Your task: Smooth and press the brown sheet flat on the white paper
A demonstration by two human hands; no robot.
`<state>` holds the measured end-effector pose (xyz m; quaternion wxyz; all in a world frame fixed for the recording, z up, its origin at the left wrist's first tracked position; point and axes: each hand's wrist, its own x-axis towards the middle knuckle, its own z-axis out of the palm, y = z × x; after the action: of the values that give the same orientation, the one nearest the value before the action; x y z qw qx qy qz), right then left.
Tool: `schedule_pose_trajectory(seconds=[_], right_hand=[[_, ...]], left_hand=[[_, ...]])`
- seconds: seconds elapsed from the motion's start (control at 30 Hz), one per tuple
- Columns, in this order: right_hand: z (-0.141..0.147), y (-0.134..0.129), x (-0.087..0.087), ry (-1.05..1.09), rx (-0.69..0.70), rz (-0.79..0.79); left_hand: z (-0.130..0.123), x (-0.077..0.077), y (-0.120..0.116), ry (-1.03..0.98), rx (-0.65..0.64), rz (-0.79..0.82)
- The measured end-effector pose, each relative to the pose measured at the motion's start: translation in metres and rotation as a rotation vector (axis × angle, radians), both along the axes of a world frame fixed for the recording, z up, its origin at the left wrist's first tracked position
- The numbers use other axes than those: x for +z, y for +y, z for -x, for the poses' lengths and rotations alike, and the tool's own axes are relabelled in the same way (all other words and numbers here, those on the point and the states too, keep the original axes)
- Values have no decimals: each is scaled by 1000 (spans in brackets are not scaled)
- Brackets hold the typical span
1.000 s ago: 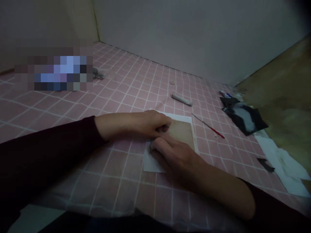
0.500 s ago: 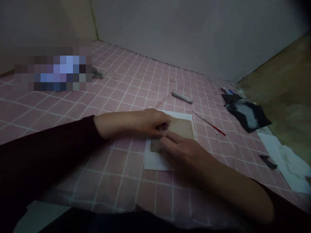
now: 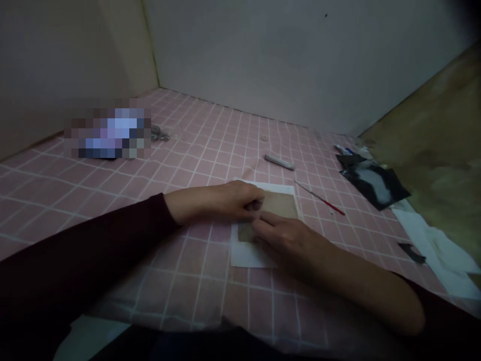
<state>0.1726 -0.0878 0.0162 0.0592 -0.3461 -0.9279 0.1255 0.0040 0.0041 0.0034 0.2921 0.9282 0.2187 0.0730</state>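
My left hand [image 3: 242, 199] is closed, its fingers curled over a beige sheet [image 3: 280, 203] that lies on white paper [image 3: 248, 255]. Close against it, my right hand [image 3: 281, 235] is also closed, with thumb and fingers pinched together over the sheet's lower part. Whatever the fingertips hold between them is hidden or too small to name. To the right of the paper lies a thin tool with a red handle [image 3: 334, 206], and beyond the paper rests a grey tube-like piece [image 3: 279, 162].
A pink checked cloth [image 3: 188, 271] covers the table. Black sheet pieces [image 3: 376, 185], a small dark scrap [image 3: 412, 252] and white paper [image 3: 447, 250] lie along the right side. Metal items [image 3: 161, 133] sit at the far left by a pixelated patch. Walls border the back and sides.
The camera view has shifted slightly, so the whole scene sits a little lower. Both hands keep nearly the same pose together over the beige sheet.
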Motion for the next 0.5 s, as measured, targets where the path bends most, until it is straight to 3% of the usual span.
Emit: schedule_pose_trajectory(seconds=[0.23, 0.5], right_hand=[[0, -1, -16, 176, -3, -81], [-3, -7, -26, 128, 6, -84]], left_hand=[[2, 0, -4, -35, -22, 31], [3, 8, -6, -25, -20, 71]])
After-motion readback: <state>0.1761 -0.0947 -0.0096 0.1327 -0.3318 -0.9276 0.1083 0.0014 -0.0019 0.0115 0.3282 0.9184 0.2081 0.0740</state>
